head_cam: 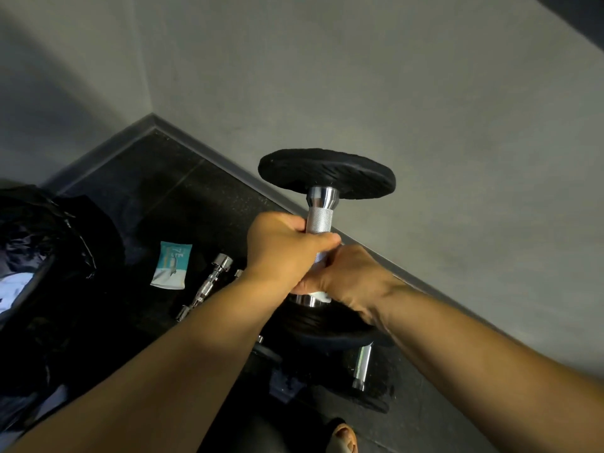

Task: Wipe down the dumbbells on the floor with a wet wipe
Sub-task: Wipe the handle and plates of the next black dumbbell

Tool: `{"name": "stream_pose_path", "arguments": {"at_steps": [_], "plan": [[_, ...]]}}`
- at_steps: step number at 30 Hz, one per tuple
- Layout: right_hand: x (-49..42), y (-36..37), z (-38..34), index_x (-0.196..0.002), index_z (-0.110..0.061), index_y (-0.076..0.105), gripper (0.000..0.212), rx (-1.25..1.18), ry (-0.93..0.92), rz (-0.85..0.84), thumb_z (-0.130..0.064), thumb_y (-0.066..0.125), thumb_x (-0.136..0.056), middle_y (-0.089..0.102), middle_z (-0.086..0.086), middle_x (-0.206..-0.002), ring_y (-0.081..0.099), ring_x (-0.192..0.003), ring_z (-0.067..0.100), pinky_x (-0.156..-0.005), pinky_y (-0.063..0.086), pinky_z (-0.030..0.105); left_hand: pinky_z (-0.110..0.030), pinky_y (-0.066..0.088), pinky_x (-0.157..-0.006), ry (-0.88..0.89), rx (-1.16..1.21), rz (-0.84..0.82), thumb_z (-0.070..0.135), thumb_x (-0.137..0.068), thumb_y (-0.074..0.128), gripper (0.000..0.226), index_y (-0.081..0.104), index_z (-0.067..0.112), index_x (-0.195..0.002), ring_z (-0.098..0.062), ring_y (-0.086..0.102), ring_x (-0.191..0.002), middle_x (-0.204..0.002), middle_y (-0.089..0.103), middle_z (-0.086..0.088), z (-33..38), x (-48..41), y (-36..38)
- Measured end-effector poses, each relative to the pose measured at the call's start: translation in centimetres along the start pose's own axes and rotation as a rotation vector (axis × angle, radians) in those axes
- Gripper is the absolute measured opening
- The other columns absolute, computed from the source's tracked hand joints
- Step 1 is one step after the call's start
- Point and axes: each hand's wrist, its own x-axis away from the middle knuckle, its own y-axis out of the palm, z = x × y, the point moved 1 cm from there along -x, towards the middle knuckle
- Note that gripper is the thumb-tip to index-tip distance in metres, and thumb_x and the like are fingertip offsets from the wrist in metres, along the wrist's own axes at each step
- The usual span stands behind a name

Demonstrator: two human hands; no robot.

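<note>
A dumbbell [322, 204] with black plates and a knurled chrome handle stands upright above the floor, held in both hands. My left hand [281, 246] grips the middle of the handle. Just below it, my right hand [346, 276] wraps the lower handle with a white wet wipe [318, 295] peeking out under its fingers. The lower plate [320, 325] is partly hidden behind my right wrist. A teal and white wipe packet [171, 264] lies on the dark floor to the left.
A bare chrome dumbbell bar [209, 286] lies beside the packet. Another dumbbell [361, 367] rests on the floor under the held one. A black bag [42, 243] sits at the left. Grey walls meet in a corner [153, 117] behind. A foot [343, 436] shows at the bottom edge.
</note>
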Motion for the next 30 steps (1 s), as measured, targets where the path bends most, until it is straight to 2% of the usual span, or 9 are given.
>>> {"name": "stream_pose_path", "arguments": {"at_steps": [5, 10, 13, 16, 19, 21, 23, 26, 30], "plan": [[0.3, -1.9, 0.5, -0.105, -0.010, 0.071, 0.033, -0.099, -0.038, -0.398, -0.015, 0.079, -0.073, 0.073, 0.003, -0.107, 0.066, -0.106, 0.018, -0.106, 0.042, 0.036, -0.038, 0.059, -0.076, -0.083, 0.109, -0.171, 0.012, -0.073, 0.078, 0.019, 0.074, 0.009, -0.091, -0.024, 0.073, -0.074, -0.080, 0.075, -0.012, 0.6, -0.2, -1.4], [0.9, -4.5, 0.3, -0.113, -0.008, 0.061, 0.037, -0.269, 0.012, -0.717, -0.010, 0.069, -0.077, 0.068, 0.010, -0.104, 0.065, -0.096, 0.024, -0.093, 0.052, 0.035, -0.039, 0.057, -0.081, -0.134, 0.339, -0.387, 0.016, -0.071, 0.071, 0.028, 0.069, 0.008, -0.098, -0.027, 0.072, -0.089, -0.094, 0.074, -0.014, 1.4, -0.4, -1.9], [1.3, -4.1, -0.2, -0.111, -0.008, 0.064, 0.033, -0.172, -0.053, -0.654, -0.007, 0.070, -0.078, 0.071, 0.002, -0.102, 0.067, -0.095, 0.014, -0.091, 0.051, 0.026, -0.043, 0.057, -0.083, -0.100, 0.296, -0.331, 0.015, -0.070, 0.075, 0.028, 0.071, 0.009, -0.097, -0.026, 0.073, -0.088, -0.092, 0.075, -0.013, 1.5, 0.0, -1.4], [1.3, -2.5, -0.5, -0.094, -0.017, 0.071, 0.026, -0.021, -0.065, -0.357, -0.008, 0.080, -0.072, 0.074, -0.009, -0.087, 0.069, -0.082, -0.001, -0.080, 0.050, 0.012, -0.037, 0.060, -0.075, -0.019, 0.127, -0.123, 0.012, -0.072, 0.079, 0.018, 0.074, 0.015, -0.089, -0.022, 0.073, -0.076, -0.080, 0.075, -0.009, 1.1, 0.2, -0.7], [0.4, -0.4, 0.0, -0.089, -0.021, 0.072, 0.039, 0.114, -0.062, -0.081, -0.019, 0.091, -0.055, 0.075, -0.007, -0.084, 0.070, -0.081, 0.007, -0.083, 0.053, 0.023, -0.021, 0.057, -0.060, 0.013, 0.023, -0.015, 0.013, -0.070, 0.081, 0.021, 0.073, 0.016, -0.089, -0.012, 0.071, -0.068, -0.077, 0.073, -0.003, 0.8, 0.4, -0.1], [0.3, 0.4, 0.3, -0.086, -0.021, 0.072, 0.038, 0.125, -0.055, -0.002, -0.022, 0.092, -0.053, 0.075, -0.006, -0.083, 0.070, -0.081, 0.008, -0.082, 0.054, 0.025, -0.022, 0.056, -0.060, -0.002, 0.022, -0.006, 0.013, -0.070, 0.081, 0.021, 0.073, 0.016, -0.088, -0.013, 0.071, -0.067, -0.076, 0.073, -0.004, 0.8, 0.3, -0.1], [0.3, 0.0, 0.5, -0.086, -0.021, 0.074, 0.030, 0.056, -0.073, -0.081, -0.019, 0.089, -0.061, 0.075, -0.007, -0.085, 0.070, -0.082, 0.005, -0.083, 0.052, 0.020, -0.027, 0.059, -0.065, -0.042, 0.058, -0.041, 0.011, -0.071, 0.080, 0.016, 0.074, 0.015, -0.085, -0.019, 0.072, -0.070, -0.077, 0.073, -0.010, 0.7, 0.1, -0.5], [1.0, -2.0, 0.4, -0.099, -0.017, 0.071, 0.028, -0.078, -0.083, -0.403, -0.009, 0.078, -0.074, 0.074, -0.005, -0.097, 0.069, -0.093, 0.006, -0.094, 0.048, 0.021, -0.043, 0.058, -0.081, -0.093, 0.166, -0.167, 0.011, -0.072, 0.079, 0.014, 0.075, 0.011, -0.085, -0.028, 0.073, -0.081, -0.082, 0.074, -0.015, 0.8, -0.3, -1.3], [1.3, -3.8, 0.4, -0.119, -0.003, 0.061, 0.040, -0.114, -0.082, -0.639, -0.009, 0.068, -0.080, 0.070, 0.002, -0.109, 0.066, -0.101, 0.013, -0.097, 0.047, 0.027, -0.040, 0.058, -0.079, -0.146, 0.325, -0.346, 0.012, -0.077, 0.070, 0.020, 0.070, 0.008, -0.096, -0.026, 0.072, -0.088, -0.092, 0.075, -0.014, 1.1, -0.4, -1.5]]}}
